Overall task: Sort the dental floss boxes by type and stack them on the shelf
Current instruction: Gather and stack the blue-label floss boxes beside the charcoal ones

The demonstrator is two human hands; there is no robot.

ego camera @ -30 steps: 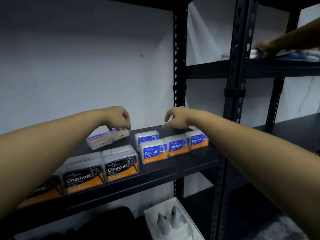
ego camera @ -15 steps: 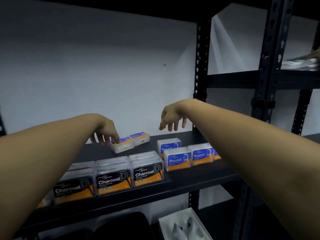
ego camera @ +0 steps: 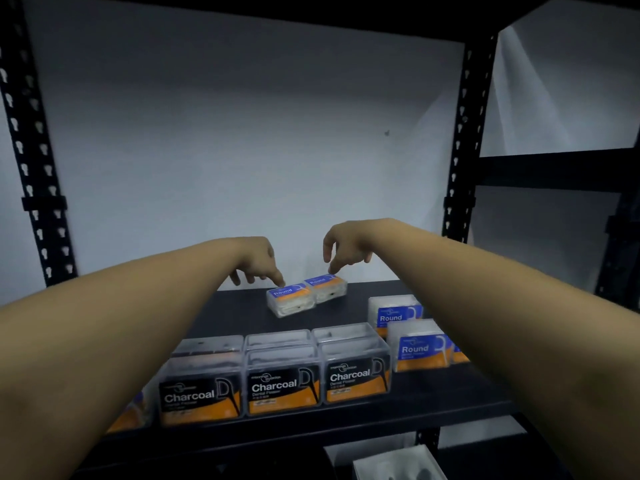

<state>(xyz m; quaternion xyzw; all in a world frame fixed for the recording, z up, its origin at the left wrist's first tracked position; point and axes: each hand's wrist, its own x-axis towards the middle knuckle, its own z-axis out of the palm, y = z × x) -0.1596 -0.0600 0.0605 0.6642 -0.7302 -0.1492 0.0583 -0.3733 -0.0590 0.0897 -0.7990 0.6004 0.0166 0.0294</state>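
Note:
Two Round floss boxes lie flat, side by side, at the back of the black shelf: the left one and the right one. My left hand hangs above the left box, a fingertip touching its top left edge. Over the right box my right hand points down, a fingertip on its top. Neither hand grips anything. Several Charcoal boxes stand in a row at the front. Upright Round boxes stand at the right, partly hidden by my right forearm.
Black perforated uprights frame the bay against a white wall. A neighbouring rack with a shelf lies to the right. Below the shelf, a white box shows at the bottom edge.
The view has swung left and nearer. Both hands came down onto the two flat Round boxes: the right hand dropped from mid-air to the right box, the left fingertip shifted onto the left box.

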